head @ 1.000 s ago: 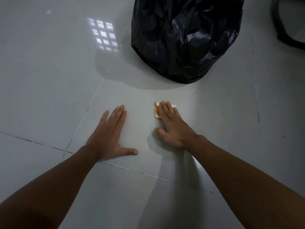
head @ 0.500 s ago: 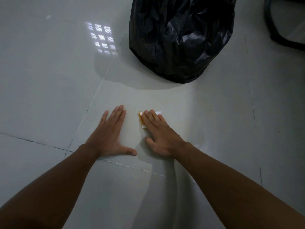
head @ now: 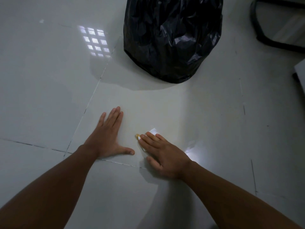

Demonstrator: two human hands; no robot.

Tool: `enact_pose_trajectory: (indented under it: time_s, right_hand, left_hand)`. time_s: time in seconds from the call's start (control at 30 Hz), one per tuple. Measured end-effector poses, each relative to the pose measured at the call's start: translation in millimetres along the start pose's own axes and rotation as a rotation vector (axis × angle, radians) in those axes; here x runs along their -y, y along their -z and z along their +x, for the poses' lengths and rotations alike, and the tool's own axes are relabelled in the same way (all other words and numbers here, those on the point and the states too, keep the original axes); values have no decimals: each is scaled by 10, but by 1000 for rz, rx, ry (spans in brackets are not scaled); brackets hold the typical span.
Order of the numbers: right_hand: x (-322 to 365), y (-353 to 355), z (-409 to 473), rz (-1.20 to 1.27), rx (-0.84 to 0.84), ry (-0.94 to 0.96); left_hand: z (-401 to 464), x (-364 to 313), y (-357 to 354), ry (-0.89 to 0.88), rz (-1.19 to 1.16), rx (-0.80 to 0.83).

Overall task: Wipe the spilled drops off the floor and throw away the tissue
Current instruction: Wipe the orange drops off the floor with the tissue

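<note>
My right hand [head: 162,153] lies flat on a white tissue [head: 153,131] and presses it onto the pale tiled floor [head: 49,83]. The tissue's left edge is stained orange-yellow, and most of it is hidden under my fingers. A faint yellowish smear shows on the tile beyond the tissue. My left hand [head: 107,136] rests flat on the floor just left of it, fingers spread, holding nothing. A bin lined with a black rubbish bag [head: 171,37] stands straight ahead, beyond both hands.
A dark curved chair base [head: 270,38] sits at the top right. A pale furniture edge [head: 299,70] juts in at the right border. Window light reflects on the glossy tiles at the upper left.
My right hand has dragged the tissue back toward me and to the left across the tile. My left hand has stayed planted in place.
</note>
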State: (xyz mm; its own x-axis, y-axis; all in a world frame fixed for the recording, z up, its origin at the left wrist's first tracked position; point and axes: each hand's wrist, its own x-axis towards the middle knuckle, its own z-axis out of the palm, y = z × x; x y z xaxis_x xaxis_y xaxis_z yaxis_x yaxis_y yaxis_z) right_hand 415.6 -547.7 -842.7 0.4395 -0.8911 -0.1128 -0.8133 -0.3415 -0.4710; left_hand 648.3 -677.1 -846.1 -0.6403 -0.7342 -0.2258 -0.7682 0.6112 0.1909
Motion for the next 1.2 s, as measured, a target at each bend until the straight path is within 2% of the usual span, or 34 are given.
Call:
enact_pose_trajectory:
  time_s: [0.2,0.3,0.43,0.53,0.77,1.0,1.13,1.2]
  right_hand:
    - [-67,-17,-449,-50,13,-35]
    - [-194,-13,-748,-77,-36,-94]
    - [-275,-5,-1027,-129,-118,-370]
    - [-341,44,-1004,-70,-187,-581]
    - [-691,278,-445,75,-348,-847]
    - [-801,420,45,142,-326,-773]
    - [-562,286,-166,100,-321,-605]
    - [-466,195,-323,63,-320,-614]
  left_hand:
    - [-31,-50,-39,12,26,-20]
    - [-41,-53,-47,9,35,-26]
    - [-38,-51,-76,9,61,-29]
    - [-32,-59,-79,9,74,-34]
    - [-37,-43,-99,9,93,-24]
    - [-36,-31,-105,7,98,-29]
    - [-30,-30,-103,7,81,-36]
    - [-27,-30,-102,8,61,-34]
